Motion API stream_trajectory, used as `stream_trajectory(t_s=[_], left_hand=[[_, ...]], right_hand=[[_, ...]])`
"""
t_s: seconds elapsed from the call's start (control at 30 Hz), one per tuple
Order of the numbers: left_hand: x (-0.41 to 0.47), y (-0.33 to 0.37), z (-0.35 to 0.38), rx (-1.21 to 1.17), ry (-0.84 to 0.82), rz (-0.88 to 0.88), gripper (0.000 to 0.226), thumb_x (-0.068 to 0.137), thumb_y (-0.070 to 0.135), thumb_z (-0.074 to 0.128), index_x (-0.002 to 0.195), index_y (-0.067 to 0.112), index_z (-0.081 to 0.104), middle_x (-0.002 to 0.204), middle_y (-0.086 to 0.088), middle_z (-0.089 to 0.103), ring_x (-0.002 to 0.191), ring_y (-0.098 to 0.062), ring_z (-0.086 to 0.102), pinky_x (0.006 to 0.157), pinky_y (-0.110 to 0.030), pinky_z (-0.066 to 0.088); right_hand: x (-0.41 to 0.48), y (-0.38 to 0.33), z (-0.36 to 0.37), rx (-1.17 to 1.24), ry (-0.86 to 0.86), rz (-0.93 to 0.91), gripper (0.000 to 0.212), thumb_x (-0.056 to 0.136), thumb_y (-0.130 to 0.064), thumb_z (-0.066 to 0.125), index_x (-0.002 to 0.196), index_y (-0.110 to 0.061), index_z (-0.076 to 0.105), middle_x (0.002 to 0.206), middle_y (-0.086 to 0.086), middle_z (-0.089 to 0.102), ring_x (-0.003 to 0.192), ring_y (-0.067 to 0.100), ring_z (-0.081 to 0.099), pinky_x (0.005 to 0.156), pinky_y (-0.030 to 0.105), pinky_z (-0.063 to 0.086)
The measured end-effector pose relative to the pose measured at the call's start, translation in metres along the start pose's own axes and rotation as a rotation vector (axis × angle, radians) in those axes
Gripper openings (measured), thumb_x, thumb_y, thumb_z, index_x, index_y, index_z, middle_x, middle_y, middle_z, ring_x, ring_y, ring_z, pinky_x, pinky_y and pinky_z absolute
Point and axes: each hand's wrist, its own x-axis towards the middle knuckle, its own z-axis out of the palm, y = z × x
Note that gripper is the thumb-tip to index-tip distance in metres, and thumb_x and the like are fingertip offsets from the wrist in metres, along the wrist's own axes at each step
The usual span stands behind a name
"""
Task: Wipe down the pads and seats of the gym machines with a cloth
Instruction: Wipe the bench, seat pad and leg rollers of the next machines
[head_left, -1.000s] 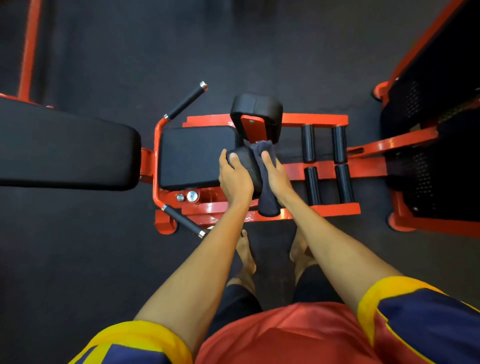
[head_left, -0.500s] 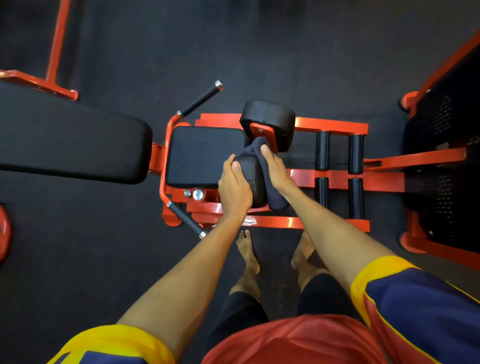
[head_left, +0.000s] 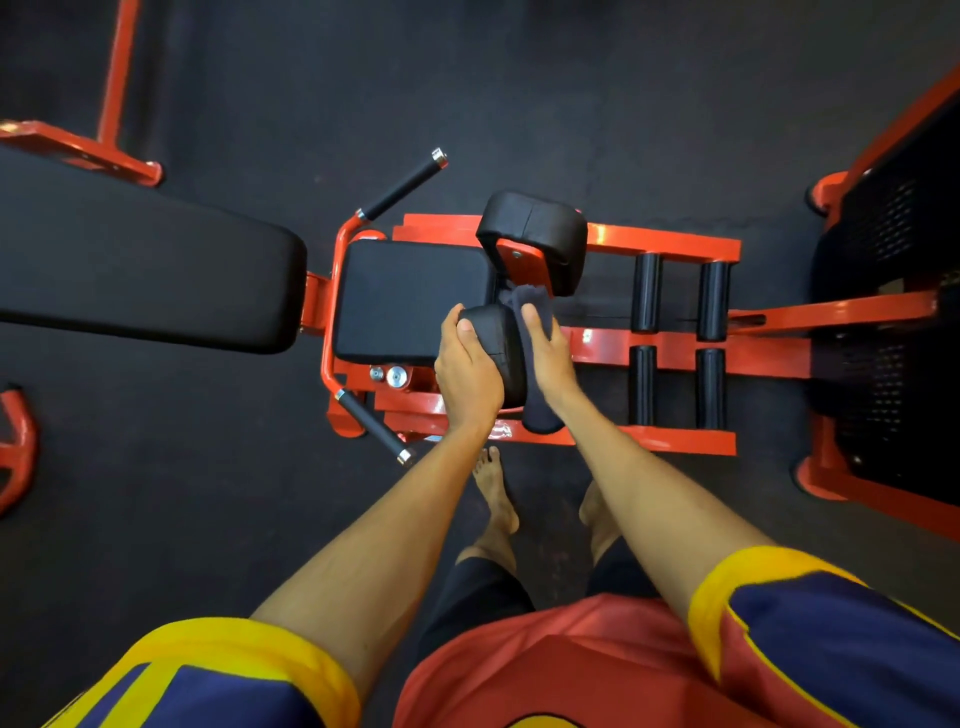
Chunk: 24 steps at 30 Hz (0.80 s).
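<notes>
- Head view, starting far left of the near pad (head_left: 493, 343): the long back pad (head_left: 130, 270) has no hand on it. I judge it a later stop, not part of this step.
- Seat (head_left: 410, 301): just left of the near pad, flat and bare. It should take one easy broad wipe once the cloth is free.
- Left hand (head_left: 467, 369): clasps the near pad's left side, fingers curled onto its top edge. Hold firm here so the pad cannot swing or turn while its other side is rubbed.
- Near pad: the rounded black cushion between the two hands. The step in hand looks to be wiping its right face.
- Cloth (head_left: 537, 306): dark and pressed against the right side of the near pad. One end is bunched past the pad's far end and the other hangs below its near end. Tuck that loose tail in, or it may drag over the orange frame (head_left: 675, 441).
- Far pad (head_left: 540, 234): the near pad's twin, just beyond it and probably next.
- Right hand (head_left: 553, 358): closed on the cloth, with one fingertip showing on top and the other fingers hidden behind it. Stroke the pad's full length with even pressure, then work around the curved edge and the seam.
- Rollers (head_left: 644, 293): four black ones well right of the near pad, not yet reached.
</notes>
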Motion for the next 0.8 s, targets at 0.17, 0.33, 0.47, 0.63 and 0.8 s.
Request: stream_trajectory(t_s=[0.17, 0.33, 0.47, 0.63, 0.8], left_hand=[[-0.012, 0.002, 0.006, -0.031, 0.099, -0.098, 0.046, 0.111, 0.033, 0.025, 0.148, 0.017, 0.046, 0.145, -0.005, 0.055, 0.134, -0.023, 0.048, 0.112, -0.04, 0.038], [-0.01, 0.001, 0.008, -0.036, 0.102, -0.108, 0.046, 0.11, 0.034, 0.026, 0.148, 0.017, 0.046, 0.147, -0.005, 0.054, 0.135, -0.022, 0.048, 0.112, -0.034, 0.037], [-0.007, 0.001, 0.012, -0.024, 0.122, -0.08, 0.044, 0.111, 0.03, 0.027, 0.147, 0.013, 0.046, 0.148, -0.006, 0.053, 0.136, -0.022, 0.046, 0.107, -0.024, 0.03], [-0.008, -0.004, 0.004, -0.043, 0.085, -0.08, 0.044, 0.11, 0.03, 0.028, 0.147, 0.013, 0.045, 0.148, -0.007, 0.052, 0.136, -0.023, 0.046, 0.111, -0.032, 0.033], [-0.005, 0.007, -0.006, -0.092, -0.028, -0.142, 0.038, 0.109, 0.029, 0.032, 0.14, 0.015, 0.05, 0.14, -0.005, 0.056, 0.127, -0.023, 0.051, 0.104, -0.032, 0.038]], right_hand=[[-0.005, -0.009, -0.002, -0.095, -0.024, 0.071, 0.093, 0.073, -0.089, 0.047, 0.144, -0.029, 0.055, 0.142, 0.001, 0.061, 0.133, 0.022, 0.055, 0.115, 0.047, 0.04], [-0.037, -0.013, -0.001, -0.133, -0.065, -0.179, 0.066, 0.089, -0.071, 0.055, 0.144, -0.035, 0.047, 0.15, -0.011, 0.05, 0.138, 0.009, 0.047, 0.114, 0.031, 0.038], [0.005, 0.007, -0.007, -0.157, -0.007, -0.042, 0.092, 0.074, -0.091, 0.054, 0.138, -0.025, 0.056, 0.135, -0.004, 0.063, 0.127, 0.013, 0.058, 0.111, 0.044, 0.045], [0.004, -0.007, -0.013, -0.435, -0.04, -0.012, 0.074, 0.092, -0.076, 0.038, 0.146, -0.028, 0.048, 0.143, 0.006, 0.058, 0.131, 0.029, 0.056, 0.108, 0.049, 0.045], [-0.019, -0.017, -0.03, -0.416, 0.089, -0.08, 0.058, 0.1, -0.062, 0.047, 0.146, -0.027, 0.048, 0.142, 0.006, 0.059, 0.131, 0.028, 0.055, 0.105, 0.043, 0.045]])
